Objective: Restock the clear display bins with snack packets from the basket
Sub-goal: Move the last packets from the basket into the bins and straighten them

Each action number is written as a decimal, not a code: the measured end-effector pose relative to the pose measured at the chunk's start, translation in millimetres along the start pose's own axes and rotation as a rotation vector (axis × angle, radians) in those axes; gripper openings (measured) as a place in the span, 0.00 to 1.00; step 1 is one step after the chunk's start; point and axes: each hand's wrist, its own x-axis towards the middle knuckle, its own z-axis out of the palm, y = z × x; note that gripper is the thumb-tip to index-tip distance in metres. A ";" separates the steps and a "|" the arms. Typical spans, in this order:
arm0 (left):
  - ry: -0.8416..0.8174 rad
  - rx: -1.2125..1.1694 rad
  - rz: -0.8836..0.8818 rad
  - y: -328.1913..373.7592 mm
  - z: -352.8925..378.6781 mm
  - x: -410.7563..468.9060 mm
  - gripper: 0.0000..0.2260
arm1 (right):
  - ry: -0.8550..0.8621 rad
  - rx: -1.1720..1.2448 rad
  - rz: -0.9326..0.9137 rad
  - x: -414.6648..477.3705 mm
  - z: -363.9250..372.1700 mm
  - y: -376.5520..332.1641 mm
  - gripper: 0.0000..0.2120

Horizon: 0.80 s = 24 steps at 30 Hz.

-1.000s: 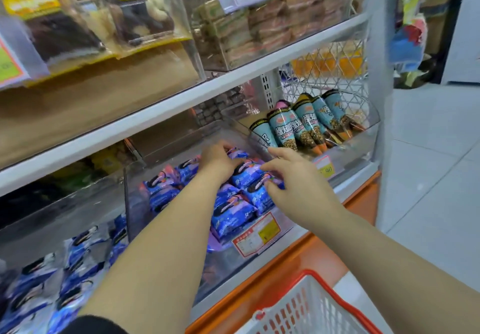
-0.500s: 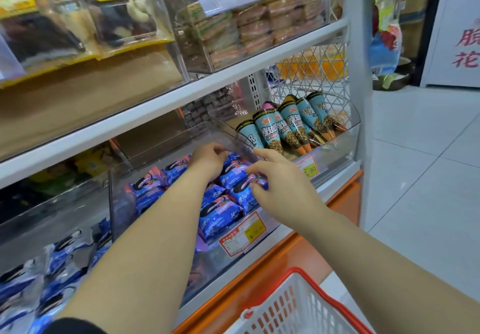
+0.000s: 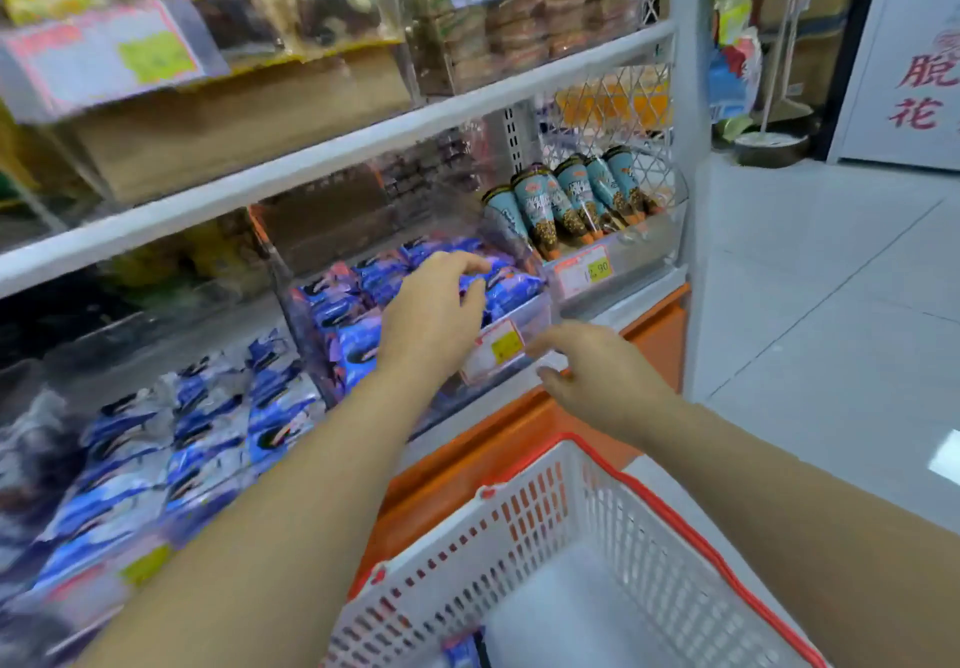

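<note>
Blue snack packets [image 3: 511,291] fill the clear display bin [image 3: 535,315] on the lower shelf. My left hand [image 3: 434,311] hovers over the bin's front with loosely bent fingers and holds nothing. Lower and to the right, my right hand [image 3: 592,374] is in front of the bin's price tag [image 3: 493,348], fingers relaxed and empty. The white basket [image 3: 524,527] with a red rim sits below my arms; one blue packet [image 3: 462,652] shows at its bottom.
A bin of cone-shaped snacks [image 3: 566,202] stands to the right. Another bin of blue packets [image 3: 197,439] lies to the left. The white shelf edge [image 3: 332,158] runs overhead with more bins above. An orange shelf base [image 3: 654,329] and tiled floor [image 3: 831,304] lie right.
Both hands have drawn back out of the blue-packet bin; the right hand dropped toward the basket. The view tilted down, showing more of the basket.
</note>
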 end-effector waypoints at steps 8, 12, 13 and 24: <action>-0.261 -0.004 -0.161 -43.1 35.6 -185.9 0.09 | -0.492 -0.090 0.091 -86.6 87.7 -0.4 0.11; -0.470 -0.026 -0.404 -89.6 59.1 -253.1 0.11 | -0.701 -0.037 0.172 -119.0 145.4 4.4 0.15; -0.568 -0.015 -0.469 -103.3 67.3 -267.2 0.12 | -0.758 -0.035 0.190 -125.4 160.2 6.9 0.15; -1.126 -0.006 -0.712 -182.6 172.5 -348.1 0.22 | -1.088 0.011 0.310 -168.1 292.9 40.9 0.22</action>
